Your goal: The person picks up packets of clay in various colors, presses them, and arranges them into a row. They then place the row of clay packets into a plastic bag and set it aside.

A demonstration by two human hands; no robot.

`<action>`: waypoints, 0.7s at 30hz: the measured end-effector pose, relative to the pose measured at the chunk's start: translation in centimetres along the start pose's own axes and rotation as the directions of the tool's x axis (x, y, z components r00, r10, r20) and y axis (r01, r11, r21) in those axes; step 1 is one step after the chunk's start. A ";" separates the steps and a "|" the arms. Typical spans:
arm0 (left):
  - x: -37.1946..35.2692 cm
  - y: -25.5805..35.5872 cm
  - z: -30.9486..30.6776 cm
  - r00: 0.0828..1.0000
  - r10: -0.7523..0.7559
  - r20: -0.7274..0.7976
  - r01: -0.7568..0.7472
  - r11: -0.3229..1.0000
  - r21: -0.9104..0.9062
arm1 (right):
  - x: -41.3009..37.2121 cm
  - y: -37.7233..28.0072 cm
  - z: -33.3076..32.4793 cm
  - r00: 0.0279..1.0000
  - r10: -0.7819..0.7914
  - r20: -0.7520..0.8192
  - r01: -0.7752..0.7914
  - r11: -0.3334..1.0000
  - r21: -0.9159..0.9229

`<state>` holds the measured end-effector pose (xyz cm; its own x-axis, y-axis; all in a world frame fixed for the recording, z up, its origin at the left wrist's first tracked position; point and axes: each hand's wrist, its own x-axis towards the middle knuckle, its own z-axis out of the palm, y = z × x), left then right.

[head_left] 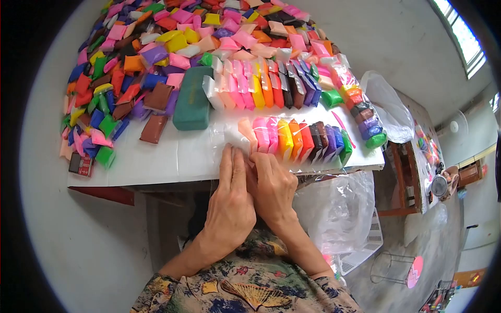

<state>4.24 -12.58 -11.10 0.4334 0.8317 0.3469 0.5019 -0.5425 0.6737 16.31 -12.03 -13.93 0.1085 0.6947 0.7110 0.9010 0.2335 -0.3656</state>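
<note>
A row of soft coloured packets (297, 140), from white through pink, yellow, orange, black and purple to green, lies inside a clear plastic bag (271, 123) near the table's front edge. At the row's left end, beside the white packet (236, 140), my left hand (230, 206) has its fingers pressed together on the bag. My right hand (274, 183) is just to the right, its fingers bent and closed on the bag's near edge. The fingertips meet closely, and the plastic between them is partly hidden.
A second row of packets (261, 86) stands behind, against a green box (192, 99). A large heap of loose packets (172, 41) covers the table's far side. One filled bag (365, 112) lies at right, near a pink tool (343, 128). Clear plastic (339, 208) hangs below the edge.
</note>
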 end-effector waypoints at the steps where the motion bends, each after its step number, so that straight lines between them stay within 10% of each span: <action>1: 0.1 0.2 -0.2 1.000 -0.028 0.008 0.028 1.000 -0.013 | -0.2 0.0 -0.3 1.000 -0.001 0.008 0.000 1.000 0.026; 6: 0.9 -0.5 0.9 0.998 0.020 -0.059 -0.019 1.000 0.017 | -1.0 0.2 -2.2 0.999 0.008 0.038 -0.010 0.998 0.060; 9: 1.2 0.7 0.2 0.952 -0.299 0.067 0.303 0.886 -0.350 | -1.4 0.5 -3.1 1.000 -0.009 -0.028 0.012 0.995 0.101; 12: 1.3 -0.4 0.0 0.966 -0.252 0.058 0.251 0.861 -0.442 | -1.9 0.7 -5.0 0.995 -0.057 -0.081 0.068 0.989 0.134; 21: 1.7 0.0 0.4 0.988 -0.143 -0.056 0.130 0.971 -0.201 | -1.4 7.6 -11.8 0.880 0.387 -0.275 -0.421 0.904 -0.076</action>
<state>5.28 -11.15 -10.79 0.3141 0.9063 0.2829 0.3934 -0.3954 0.8300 27.91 -19.27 -10.63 0.5598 0.5149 0.6492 0.8004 -0.1335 -0.5844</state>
